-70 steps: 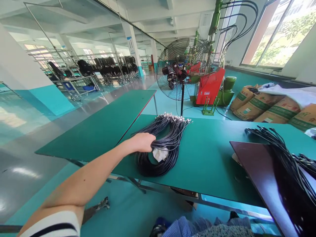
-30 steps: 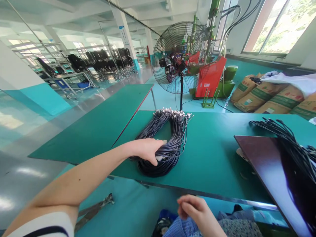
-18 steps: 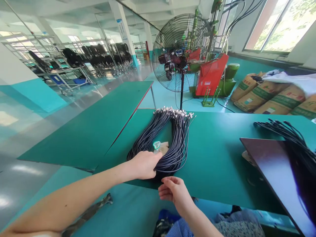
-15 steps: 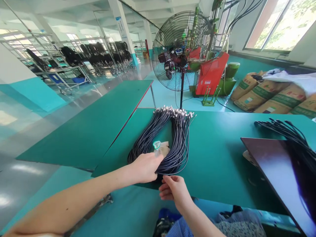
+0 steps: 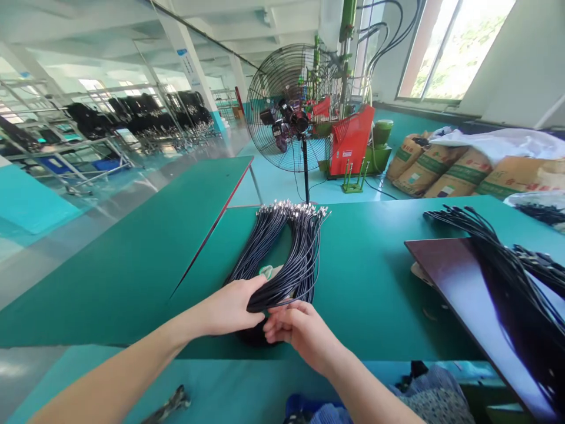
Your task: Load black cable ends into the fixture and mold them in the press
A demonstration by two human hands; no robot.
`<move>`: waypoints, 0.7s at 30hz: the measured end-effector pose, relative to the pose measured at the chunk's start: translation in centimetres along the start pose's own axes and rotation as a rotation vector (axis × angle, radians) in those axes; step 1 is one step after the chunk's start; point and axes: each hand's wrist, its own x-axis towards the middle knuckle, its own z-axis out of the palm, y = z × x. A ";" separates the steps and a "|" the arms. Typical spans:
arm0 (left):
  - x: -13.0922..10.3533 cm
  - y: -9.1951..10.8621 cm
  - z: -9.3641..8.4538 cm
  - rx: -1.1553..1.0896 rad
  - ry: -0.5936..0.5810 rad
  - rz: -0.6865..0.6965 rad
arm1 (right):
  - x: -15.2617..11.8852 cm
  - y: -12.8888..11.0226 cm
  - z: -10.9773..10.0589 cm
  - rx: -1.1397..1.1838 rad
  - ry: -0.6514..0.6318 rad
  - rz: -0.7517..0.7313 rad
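**Bundle of black cables (image 5: 302, 259) gripped at its near bend**

A doubled bundle of black cables is laid on the green table (image 5: 366, 277), its silvery ends (image 5: 293, 211) gathered at the far side and its looped bend turned toward the near edge. This layout seems chosen so that the ends are kept together and the bend is left within easy reach.

The upper cables are clasped at the bend by the left hand (image 5: 236, 306), thumb laid over them and fingers largely hidden; they appear to be held clear of the darker coils below, probably so that one portion is kept separate. The right hand (image 5: 298, 327) is placed just to the right, partly open with fingers curled, close under the same bend; whether anything is pinched by it cannot be told.

A small item with a green-and-white edge (image 5: 266, 271) is partly covered inside the loop. Farther right, another bunch of cables (image 5: 477, 227) is rested across a dark maroon board (image 5: 441, 256), well apart from both hands.
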 end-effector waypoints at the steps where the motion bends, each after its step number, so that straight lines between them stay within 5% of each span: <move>1: -0.3 0.3 -0.3 0.072 0.002 -0.014 | -0.1 -0.8 -0.4 0.069 -0.075 0.013; 3: -0.8 1.1 0.0 0.265 -0.024 -0.027 | 0.3 -2.2 -1.8 0.223 -0.099 0.016; 6: -1.3 2.9 2.2 0.491 -0.160 0.028 | 2.5 -3.3 -4.0 0.348 0.116 0.032; 8: -1.4 3.9 3.7 0.531 -0.286 0.048 | 4.3 -4.0 -5.1 0.313 0.244 0.069; 11: -1.2 4.1 5.4 0.502 -0.364 0.019 | 6.4 -5.7 -5.6 0.232 0.268 0.064; 16: -1.1 1.7 6.1 0.332 -0.102 -0.029 | 5.3 -11.5 -1.8 0.148 0.173 -0.182; 21: -0.6 0.8 4.2 0.071 0.263 0.153 | -2.2 -19.1 5.9 -0.130 -0.067 -0.566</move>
